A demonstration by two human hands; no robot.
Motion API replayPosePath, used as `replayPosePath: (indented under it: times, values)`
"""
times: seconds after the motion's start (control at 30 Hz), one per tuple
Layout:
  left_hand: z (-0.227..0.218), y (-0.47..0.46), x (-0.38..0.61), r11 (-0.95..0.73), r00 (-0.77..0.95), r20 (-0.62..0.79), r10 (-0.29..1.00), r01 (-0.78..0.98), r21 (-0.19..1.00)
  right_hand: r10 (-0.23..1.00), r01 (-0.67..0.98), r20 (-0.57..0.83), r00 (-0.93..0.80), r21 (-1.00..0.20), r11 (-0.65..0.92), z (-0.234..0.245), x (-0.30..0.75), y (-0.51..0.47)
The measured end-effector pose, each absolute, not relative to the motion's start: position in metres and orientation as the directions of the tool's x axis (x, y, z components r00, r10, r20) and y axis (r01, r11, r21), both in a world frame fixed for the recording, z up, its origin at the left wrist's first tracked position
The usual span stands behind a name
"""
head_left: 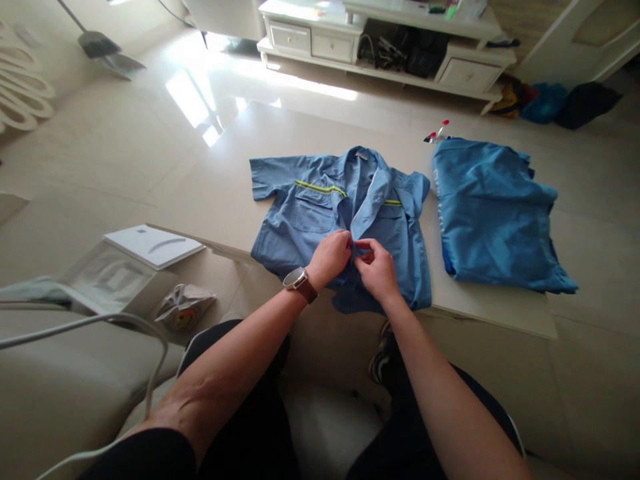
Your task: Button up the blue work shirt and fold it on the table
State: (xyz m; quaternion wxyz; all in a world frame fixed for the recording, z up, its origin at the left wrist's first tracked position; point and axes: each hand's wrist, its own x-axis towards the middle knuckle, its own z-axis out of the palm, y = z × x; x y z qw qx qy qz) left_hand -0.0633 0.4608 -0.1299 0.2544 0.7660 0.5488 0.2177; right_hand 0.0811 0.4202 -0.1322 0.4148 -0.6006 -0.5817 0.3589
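Observation:
A blue short-sleeved work shirt point(320, 207) with yellow-green stripes on its chest pockets lies front up on a low beige table point(490, 310), collar away from me. My left hand point(331, 257), a brown-strapped watch on its wrist, pinches the shirt's front placket near the lower middle. My right hand point(377, 267) pinches the same placket right beside it, fingers closed on the fabric. The two hands almost touch. Whatever small part sits between the fingertips is hidden.
A second blue garment point(495, 213) lies folded on the table's right half, with a small red-and-white object point(437, 132) at its far corner. A white box point(150, 247) and a crumpled bag point(184, 305) sit on the floor at left. A white TV cabinet point(380, 47) stands behind.

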Motion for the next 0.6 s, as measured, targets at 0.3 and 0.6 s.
replayPosePath:
  times: [0.3, 0.6]
  values:
    - [-0.115, 0.456, -0.071, 0.063, 0.185, -0.188, 0.965, 0.531, 0.845, 0.994, 0.208, -0.027, 0.105, -0.977, -0.048, -0.141, 0.08, 0.425]
    - [-0.132, 0.464, -0.065, 0.164, 0.199, -0.235, 0.951, 0.318, 0.934, 0.99, 0.243, -0.013, 0.142, -0.969, -0.048, -0.135, 0.079, 0.424]
